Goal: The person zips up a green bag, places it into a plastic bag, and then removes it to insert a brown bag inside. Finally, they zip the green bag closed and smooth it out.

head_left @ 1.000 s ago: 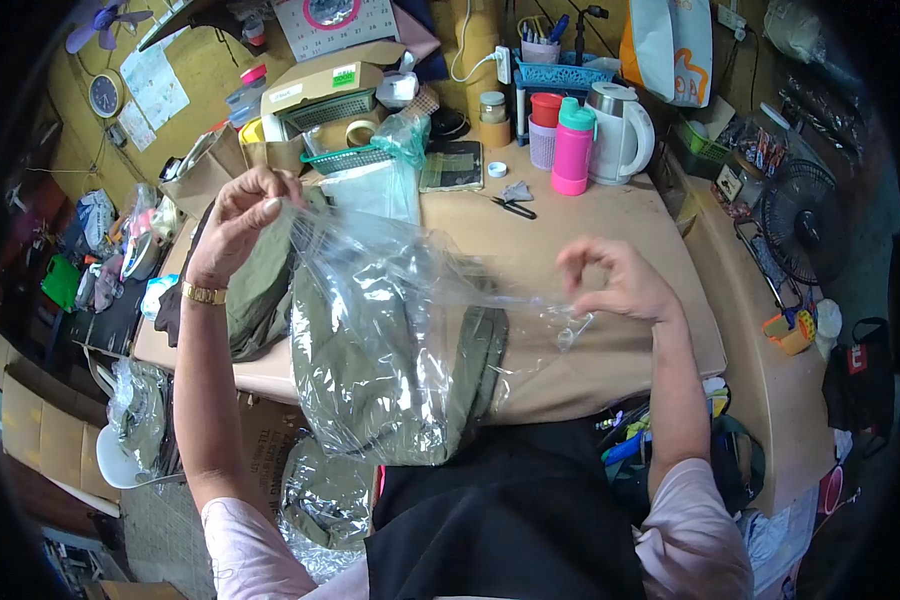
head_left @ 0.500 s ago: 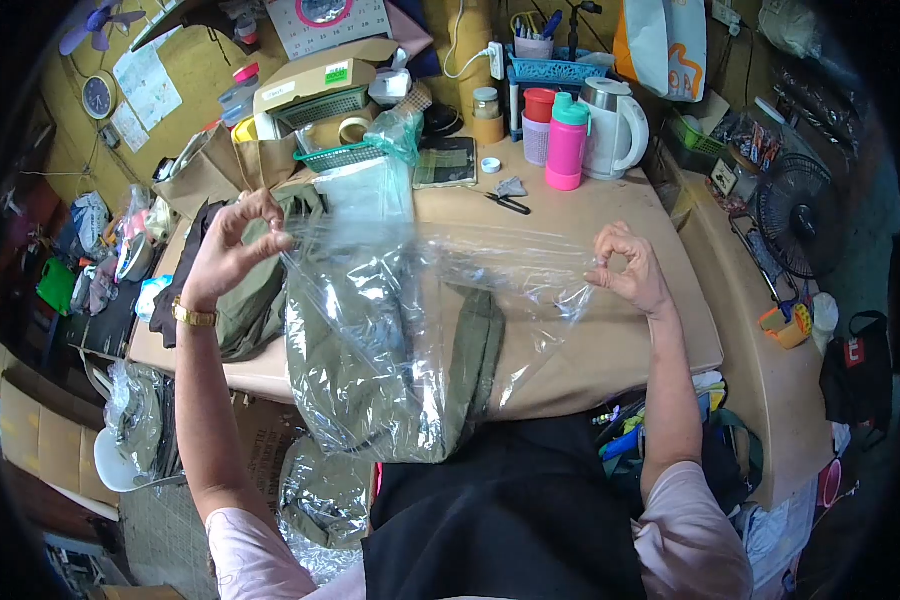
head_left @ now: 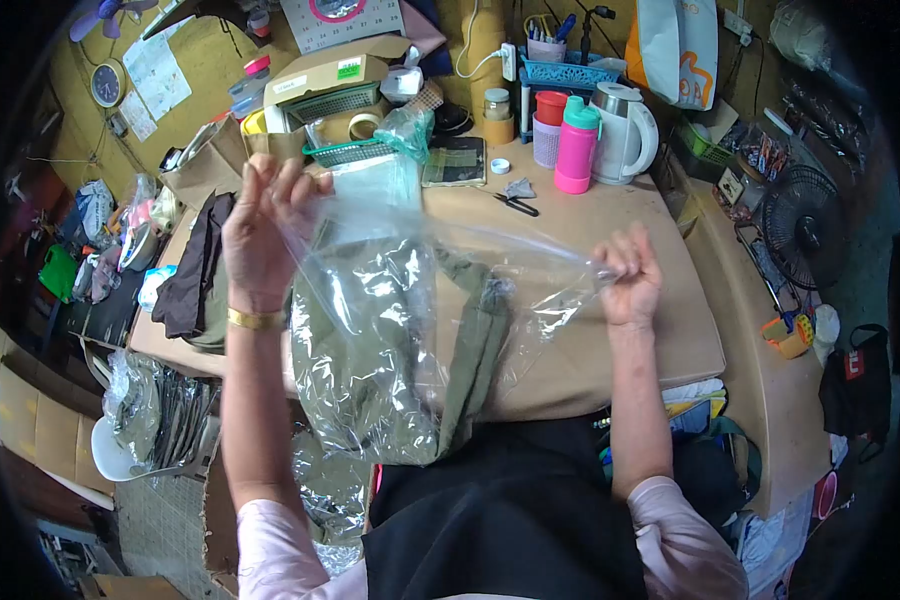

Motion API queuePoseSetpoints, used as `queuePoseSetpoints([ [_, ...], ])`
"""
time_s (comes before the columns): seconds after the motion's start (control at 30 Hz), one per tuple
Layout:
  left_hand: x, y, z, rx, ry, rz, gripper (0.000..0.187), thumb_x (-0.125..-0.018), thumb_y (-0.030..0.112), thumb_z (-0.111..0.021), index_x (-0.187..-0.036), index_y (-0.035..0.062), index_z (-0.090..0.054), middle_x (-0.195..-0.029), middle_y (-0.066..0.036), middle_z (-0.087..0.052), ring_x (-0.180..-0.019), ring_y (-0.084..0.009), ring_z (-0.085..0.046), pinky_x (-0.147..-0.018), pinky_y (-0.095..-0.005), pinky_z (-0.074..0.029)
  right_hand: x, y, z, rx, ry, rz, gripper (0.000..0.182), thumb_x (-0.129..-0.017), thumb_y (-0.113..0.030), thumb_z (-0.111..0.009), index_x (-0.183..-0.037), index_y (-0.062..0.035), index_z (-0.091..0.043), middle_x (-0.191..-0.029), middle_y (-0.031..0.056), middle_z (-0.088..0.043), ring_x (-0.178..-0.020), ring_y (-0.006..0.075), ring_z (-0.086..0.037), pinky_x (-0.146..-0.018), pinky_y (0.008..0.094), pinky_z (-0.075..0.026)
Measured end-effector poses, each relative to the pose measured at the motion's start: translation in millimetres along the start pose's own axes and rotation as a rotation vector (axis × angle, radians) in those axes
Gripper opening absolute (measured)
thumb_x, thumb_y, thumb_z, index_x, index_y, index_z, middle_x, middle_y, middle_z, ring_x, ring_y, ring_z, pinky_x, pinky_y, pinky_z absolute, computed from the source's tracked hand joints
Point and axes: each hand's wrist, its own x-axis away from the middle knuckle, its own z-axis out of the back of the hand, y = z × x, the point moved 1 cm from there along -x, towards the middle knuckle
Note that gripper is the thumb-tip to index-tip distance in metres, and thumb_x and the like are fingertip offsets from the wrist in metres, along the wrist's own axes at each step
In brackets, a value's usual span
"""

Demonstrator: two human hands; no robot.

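A clear plastic bag (head_left: 370,290) lies over the near edge of the table, its mouth stretched between my two hands. Inside it is an olive green garment (head_left: 355,380); a folded strip of the same cloth shows along the bag's right part. My left hand (head_left: 270,215), with a gold watch band at the wrist, is closed on the left corner of the bag's mouth. Gripping the right corner is my right hand (head_left: 630,275), also closed. Beyond my left hand, a dark garment (head_left: 195,270) rests on the table's left side.
Small black snips (head_left: 516,204) and a white cap lie farther back on the table (head_left: 590,350). A pink bottle (head_left: 576,150) and a white kettle (head_left: 625,135) stand behind them. At lower left, a white chair (head_left: 120,455) carries bagged garments.
My left hand has moved right and turned, pulling its bag corner along. My right hand has curled into a tighter grip. The bag's mouth is drawn into a straighter line.
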Motion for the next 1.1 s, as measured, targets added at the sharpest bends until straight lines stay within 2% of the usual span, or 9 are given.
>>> queuePoseSetpoints([
  [0.03, -5, -9, 3, 0.086, -0.238, -0.021, 0.015, -0.103, 0.025, -0.052, -0.111, 0.0122, -0.053, -0.087, 0.0, -0.058, -0.085, -0.0124, -0.055, -0.085, -0.0336, -0.045, -1, 8, -9, -0.001, -0.001, -0.001, 0.014, -0.097, -0.024, -0.064, -0.096, -0.0117, -0.059, -0.072, -0.0061, -0.043, -0.068, 0.0084, -0.043, -0.081, 0.0296, -0.044],
  [0.1, 12, -39, -42, -0.594, 0.105, -0.054, 0.034, -0.094, 0.006, -0.063, -0.12, 0.0119, -0.043, -0.076, 0.004, -0.045, -0.07, -0.0078, -0.051, -0.064, -0.0244, -0.046, -1, 30, -42, 0.555, 0.159, -0.054, 0.019, -0.095, -0.024, -0.067, -0.104, -0.0082, -0.06, -0.068, -0.01, -0.037, -0.061, 0.0037, -0.035, -0.067, 0.024, -0.042],
  [0.2, 28, -84, -95, -1.167, -0.037, 0.092, 0.053, -0.084, -0.005, -0.06, -0.13, 0.0091, -0.039, -0.073, 0.002, -0.05, -0.061, -0.0039, -0.05, -0.051, -0.0228, -0.039, 7, 53, -90, 0.98, -0.104, 0.118, 0.02, -0.092, -0.016, -0.072, -0.105, -0.0051, -0.062, -0.068, -0.0103, -0.039, -0.061, 0.0013, -0.033, -0.055, 0.0199, -0.033],
  [0.4, 42, -130, -95, -1.099, -0.039, 0.281, 0.07, -0.077, -0.009, -0.056, -0.141, 0.0077, -0.032, -0.072, -0.011, -0.058, -0.071, -0.0265, -0.062, -0.071, -0.0385, -0.048, 19, 74, -103, 0.938, -0.065, 0.01, 0.009, -0.094, -0.006, -0.068, -0.094, 0.0019, -0.064, -0.08, -0.0023, -0.061, -0.076, 0.0028, -0.057, -0.067, 0.018, -0.046],
  [0.47, 51, -129, -94, -1.768, -0.183, -0.17, 0.077, -0.074, -0.002, -0.063, -0.143, 0.0052, -0.029, -0.074, -0.011, -0.062, -0.083, -0.0334, -0.065, -0.084, -0.0502, -0.042, 17, 70, -89, 0.919, -0.068, 0.033, 0.009, -0.095, -0.006, -0.066, -0.094, 0.0023, -0.063, -0.082, -0.0005, -0.064, -0.081, 0.0036, -0.059, -0.071, 0.0186, -0.048],
  [0.63, 68, -140, -72, -1.74, -0.129, -0.081, 0.079, -0.072, -0.002, -0.063, -0.143, -0.0009, -0.029, -0.071, -0.008, -0.058, -0.082, -0.0303, -0.06, -0.093, -0.0497, -0.035, 18, 63, -94, 1.538, 0.149, 0.466, 0.009, -0.097, -0.001, -0.055, -0.104, -0.0005, -0.061, -0.088, 0.0051, -0.064, -0.078, 0.0132, -0.063, -0.071, 0.0262, -0.05],
  [0.77, 71, -145, -79, -1.595, -0.064, -0.115, 0.073, -0.071, -0.001, -0.064, -0.139, 0.0017, -0.036, -0.08, -0.009, -0.058, -0.085, -0.0291, -0.059, -0.096, -0.0497, -0.034, 30, 79, -116, 1.666, -0.169, 0.618, 0.019, -0.095, 0.003, -0.051, -0.112, -0.0033, -0.06, -0.092, 0.0157, -0.067, -0.077, 0.0327, -0.068, -0.064, 0.0402, -0.052],
  [0.97, 96, -142, -79, -1.894, -0.311, -0.092, 0.041, -0.075, 0.004, -0.061, -0.113, 0.0188, -0.066, -0.098, -0.008, -0.054, -0.098, -0.0266, -0.055, -0.108, -0.0591, -0.025, 17, 68, -91, 1.772, -0.082, -0.028, 0.037, -0.106, -0.038, -0.041, -0.115, -0.0051, -0.055, -0.085, 0.0198, -0.067, -0.081, 0.0407, -0.067, -0.066, 0.0458, -0.05],
  [1.1, 98, -155, -73, -1.976, -0.08, -0.194, 0.035, -0.075, 0.003, -0.062, -0.103, 0.0215, -0.072, -0.103, -0.006, -0.055, -0.106, -0.0281, -0.052, -0.111, -0.0582, -0.021, 14, 66, -78, 1.486, -0.173, -0.375, 0.072, -0.097, -0.068, -0.03, -0.128, -0.0057, -0.051, -0.08, 0.0095, -0.062, -0.07, 0.0232, -0.061, -0.063, 0.0373, -0.047],
])
